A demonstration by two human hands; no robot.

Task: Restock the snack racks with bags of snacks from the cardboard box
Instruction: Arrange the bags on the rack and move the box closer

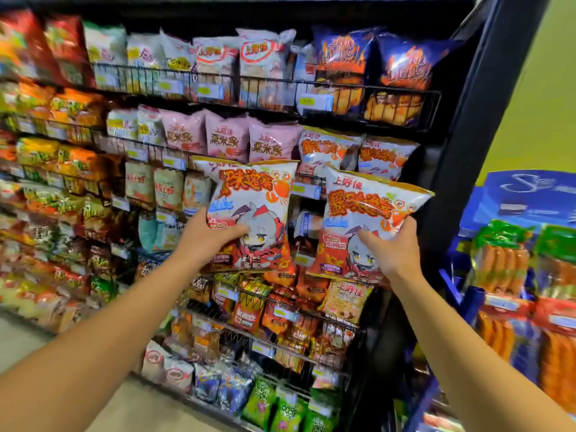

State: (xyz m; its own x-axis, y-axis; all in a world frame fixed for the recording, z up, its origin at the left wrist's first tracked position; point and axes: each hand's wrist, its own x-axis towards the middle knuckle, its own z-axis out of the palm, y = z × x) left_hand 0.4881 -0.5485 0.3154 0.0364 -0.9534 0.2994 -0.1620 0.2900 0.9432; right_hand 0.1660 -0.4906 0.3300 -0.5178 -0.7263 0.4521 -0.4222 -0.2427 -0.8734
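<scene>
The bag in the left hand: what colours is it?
White bag with orange-red lettering and red base, seen in the head view.

Two bare forearms, no sleeves; left hand, right hand ungloved.

A single head-worn wide-angle view looks forward and slightly down along both outstretched forearms at the wire snack racks, which stand close ahead (edges bowed by the lens), running far-left to a blue display near right.

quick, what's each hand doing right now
Left hand: grips the left snack bag.
Right hand: grips the right snack bag.
</scene>
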